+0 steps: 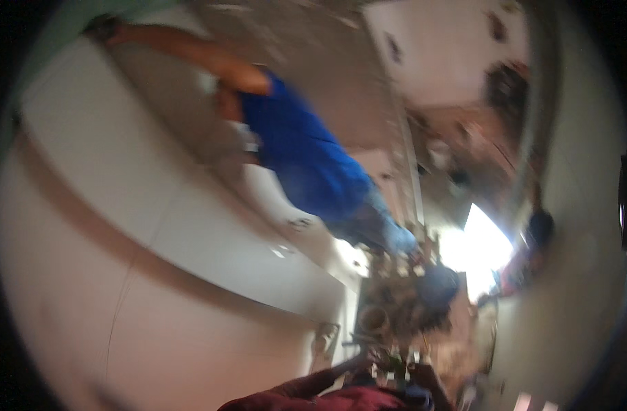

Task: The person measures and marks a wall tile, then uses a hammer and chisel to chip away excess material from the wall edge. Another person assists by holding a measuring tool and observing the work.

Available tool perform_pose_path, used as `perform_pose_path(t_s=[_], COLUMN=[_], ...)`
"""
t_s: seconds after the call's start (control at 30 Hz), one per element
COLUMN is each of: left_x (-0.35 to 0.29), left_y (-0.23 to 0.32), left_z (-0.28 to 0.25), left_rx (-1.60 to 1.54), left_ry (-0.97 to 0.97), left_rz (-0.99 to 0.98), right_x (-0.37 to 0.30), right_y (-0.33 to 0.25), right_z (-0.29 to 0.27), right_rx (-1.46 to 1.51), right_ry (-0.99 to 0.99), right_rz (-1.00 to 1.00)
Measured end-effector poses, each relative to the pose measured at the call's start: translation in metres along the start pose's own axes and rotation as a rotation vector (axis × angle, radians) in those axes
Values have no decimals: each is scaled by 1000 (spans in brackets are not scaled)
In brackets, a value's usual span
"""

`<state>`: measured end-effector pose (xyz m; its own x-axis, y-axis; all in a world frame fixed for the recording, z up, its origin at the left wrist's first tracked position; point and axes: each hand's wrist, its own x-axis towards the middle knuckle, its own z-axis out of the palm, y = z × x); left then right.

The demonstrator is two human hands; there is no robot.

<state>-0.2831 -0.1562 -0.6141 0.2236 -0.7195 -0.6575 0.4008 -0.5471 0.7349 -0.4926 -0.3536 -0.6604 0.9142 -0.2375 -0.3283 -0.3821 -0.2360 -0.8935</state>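
Note:
The picture is smeared by motion. At the lower edge, maroon clothing and two forearms show. My left hand (370, 359) and my right hand (422, 373) are close together and small in view. Between them lies a blurred patch of small green and pale things (396, 363); whether either hand grips any of it cannot be made out. Just beyond the hands is a cluttered surface with a round, bowl-like shape (374, 319) and a dark bluish rounded thing (438, 284).
A person in a blue shirt (313, 164) stretches an arm toward the upper left, a dark thing (102, 27) at that hand. Long pale panels (190, 233) curve along the left. Bright light (485, 243) glares at right, beside another person (522, 264). A pale wall (574, 288) stands rightmost.

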Motion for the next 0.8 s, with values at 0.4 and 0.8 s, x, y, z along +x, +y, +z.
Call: perform_pose_path(t_s=[0.4, 0.8], left_x=[95, 220], left_y=[37, 67], left_z=[45, 159], left_rx=[221, -608], left_ry=[-380, -432], left_rz=[-16, -339], right_x=[-73, -44], right_y=[-46, -75], right_z=[-84, -125], right_rx=[-19, 58], right_ry=[675, 919], right_rz=[112, 116])
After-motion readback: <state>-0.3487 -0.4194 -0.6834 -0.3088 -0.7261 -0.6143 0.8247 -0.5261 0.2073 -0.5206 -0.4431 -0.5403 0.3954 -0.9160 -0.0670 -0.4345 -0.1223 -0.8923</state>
